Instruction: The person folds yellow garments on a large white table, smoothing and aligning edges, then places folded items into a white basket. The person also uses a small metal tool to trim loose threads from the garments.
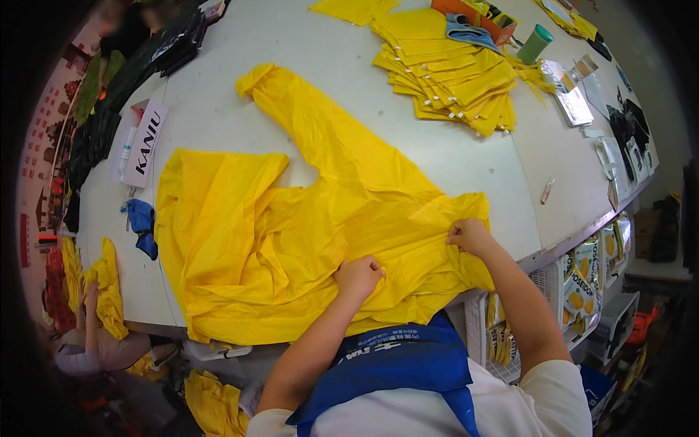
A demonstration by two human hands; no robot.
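A large yellow garment of thin, crinkled fabric (335,182), like a raincoat, lies spread on the white table, one sleeve stretching toward the far side. My left hand (359,277) is closed on the cloth near the front edge, its fingers curled in a pinch. Farther right, my right hand (470,237) pinches the same garment close to its right end, where the cloth bunches in folds. The fingertips of both hands are partly hidden, and the fabric between them is wrinkled.
Beyond the garment is a fanned stack of yellow folded pieces (451,73), with an orange box (502,29) and green cup (535,44). Small thread snips (547,191) lie right. At left are a white box (138,146), blue cloth (141,226) and another person (91,328) handling yellow cloth.
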